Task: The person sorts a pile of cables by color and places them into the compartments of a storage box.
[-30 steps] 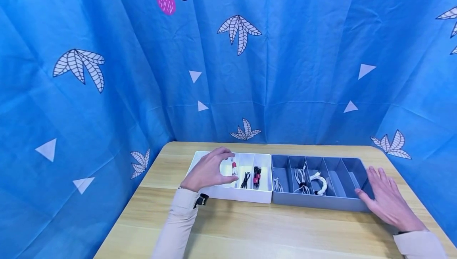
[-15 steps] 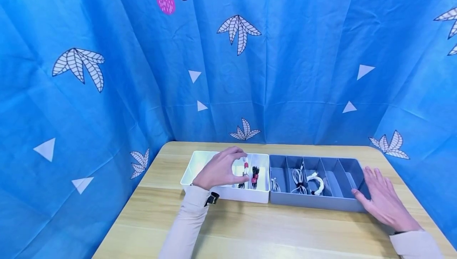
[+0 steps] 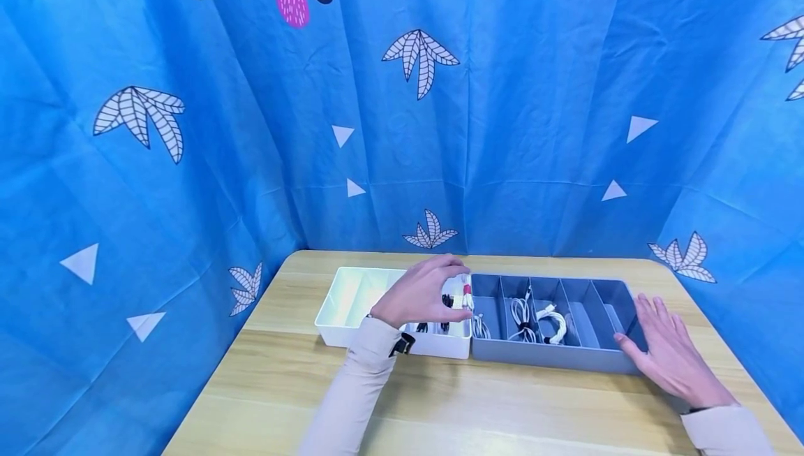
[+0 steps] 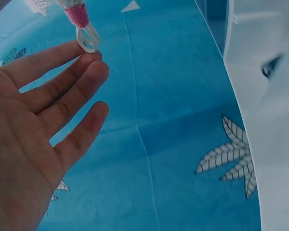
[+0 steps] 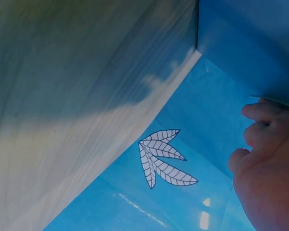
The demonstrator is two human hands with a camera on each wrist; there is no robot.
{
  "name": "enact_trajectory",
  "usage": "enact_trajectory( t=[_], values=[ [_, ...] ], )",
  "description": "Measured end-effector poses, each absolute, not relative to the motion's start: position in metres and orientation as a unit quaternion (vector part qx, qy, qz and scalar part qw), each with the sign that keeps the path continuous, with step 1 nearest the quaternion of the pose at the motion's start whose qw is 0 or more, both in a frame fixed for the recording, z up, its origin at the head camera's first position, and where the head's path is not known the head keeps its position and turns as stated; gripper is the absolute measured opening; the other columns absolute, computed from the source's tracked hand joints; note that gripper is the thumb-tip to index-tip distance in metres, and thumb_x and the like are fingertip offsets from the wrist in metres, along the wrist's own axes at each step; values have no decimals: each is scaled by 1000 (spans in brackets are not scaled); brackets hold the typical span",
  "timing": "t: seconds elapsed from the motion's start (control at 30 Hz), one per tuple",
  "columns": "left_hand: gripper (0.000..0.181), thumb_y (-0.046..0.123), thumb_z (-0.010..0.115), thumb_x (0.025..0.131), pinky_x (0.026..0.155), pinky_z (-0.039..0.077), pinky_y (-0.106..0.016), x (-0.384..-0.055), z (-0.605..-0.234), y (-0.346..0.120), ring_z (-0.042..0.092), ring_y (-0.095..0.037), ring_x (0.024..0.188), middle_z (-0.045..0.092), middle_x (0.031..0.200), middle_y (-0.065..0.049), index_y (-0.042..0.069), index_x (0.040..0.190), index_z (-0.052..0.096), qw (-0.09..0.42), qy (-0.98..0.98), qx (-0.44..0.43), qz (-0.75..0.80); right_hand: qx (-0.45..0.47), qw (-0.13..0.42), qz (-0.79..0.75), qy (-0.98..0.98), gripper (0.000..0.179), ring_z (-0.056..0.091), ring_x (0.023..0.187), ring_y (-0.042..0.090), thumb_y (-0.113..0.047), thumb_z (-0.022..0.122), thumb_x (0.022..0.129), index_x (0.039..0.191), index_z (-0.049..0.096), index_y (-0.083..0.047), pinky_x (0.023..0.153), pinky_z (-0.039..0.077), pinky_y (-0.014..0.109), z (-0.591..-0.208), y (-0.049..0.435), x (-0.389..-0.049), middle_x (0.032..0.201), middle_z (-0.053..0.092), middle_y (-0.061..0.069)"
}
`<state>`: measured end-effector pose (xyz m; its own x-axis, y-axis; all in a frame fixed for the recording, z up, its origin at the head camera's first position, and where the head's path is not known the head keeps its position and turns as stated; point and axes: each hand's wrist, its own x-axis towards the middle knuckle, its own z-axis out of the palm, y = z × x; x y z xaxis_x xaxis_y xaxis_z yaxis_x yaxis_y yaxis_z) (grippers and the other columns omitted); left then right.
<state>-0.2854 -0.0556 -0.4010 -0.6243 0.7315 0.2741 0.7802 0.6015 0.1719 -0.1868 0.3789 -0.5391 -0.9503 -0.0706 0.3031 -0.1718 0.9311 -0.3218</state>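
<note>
My left hand (image 3: 423, 295) pinches a small bundled white cable (image 3: 467, 297) with a red tie between thumb and fingertips. It is over the right end of the white divided box (image 3: 440, 349), near the seam with the grey box (image 3: 546, 357). In the left wrist view the white loop (image 4: 88, 38) hangs below the red tie (image 4: 77, 16), at the fingertips. Black cables (image 3: 447, 302) lie in the white box, partly hidden by that hand. My right hand (image 3: 672, 355) rests at the grey box's right end, fingers extended along it and thumb over its front rim.
White cables lie in the left compartments of the grey box: a coil (image 3: 480, 327), a bundle with a black tie (image 3: 523, 316) and a thick curved cable (image 3: 554, 323). Both boxes stand side by side on a wooden table (image 3: 477, 407). A blue patterned curtain (image 3: 527, 128) surrounds it.
My left hand has moved right across the white box, carrying the white cable from its middle to its right end. The right hand has stayed at the grey box.
</note>
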Motion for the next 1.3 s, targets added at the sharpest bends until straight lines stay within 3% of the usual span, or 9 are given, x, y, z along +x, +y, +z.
enact_trajectory(
  t=[0.3,1.03,1.3],
  values=[
    [73,66,67,79,104,51,-37,-282,-394,-27,56,-14,125,56,136,4,20,135,59,87,-884,-442,-127,51,138,175,-973,87,-19,151,38,-43,50,99,155,5,6,119,-22,57,-540,380,-187,159,8,35],
    [76,72,63,79,105,48,-23,-274,-390,32,53,-8,125,55,137,6,23,137,57,94,-864,-487,-85,52,135,176,-974,87,-22,150,38,-44,48,100,154,5,9,118,-26,52,-539,380,-187,158,8,37],
    [77,72,63,79,108,44,-20,-275,-397,50,53,-7,126,55,136,8,21,137,58,101,-857,-501,-75,53,137,180,-973,88,-21,150,39,-45,48,100,154,4,8,118,-23,57,-537,378,-187,158,8,37]
  ],
)
